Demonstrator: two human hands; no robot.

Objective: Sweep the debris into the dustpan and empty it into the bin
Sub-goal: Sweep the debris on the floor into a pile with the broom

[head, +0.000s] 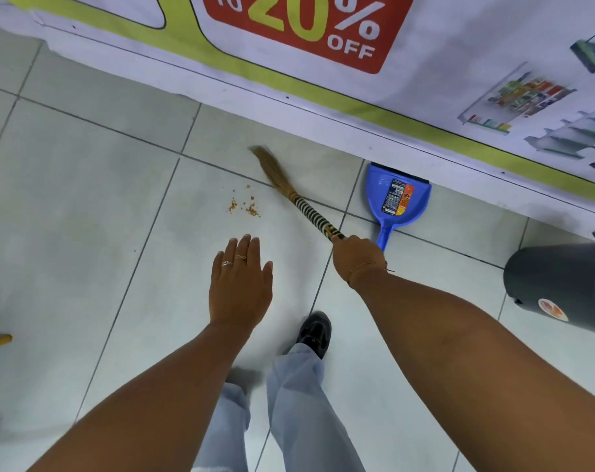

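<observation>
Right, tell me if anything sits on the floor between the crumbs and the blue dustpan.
Only the straw hand broom held by the right hand crosses that line. Otherwise bare grey tile floor separates the orange-brown crumbs from the blue plastic dustpan against the wall.

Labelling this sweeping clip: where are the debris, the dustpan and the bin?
debris (243, 206): head view, middle of the crumb scatter.
dustpan (396, 195): head view, its label.
bin (558, 284): head view, dark side wall.
</observation>
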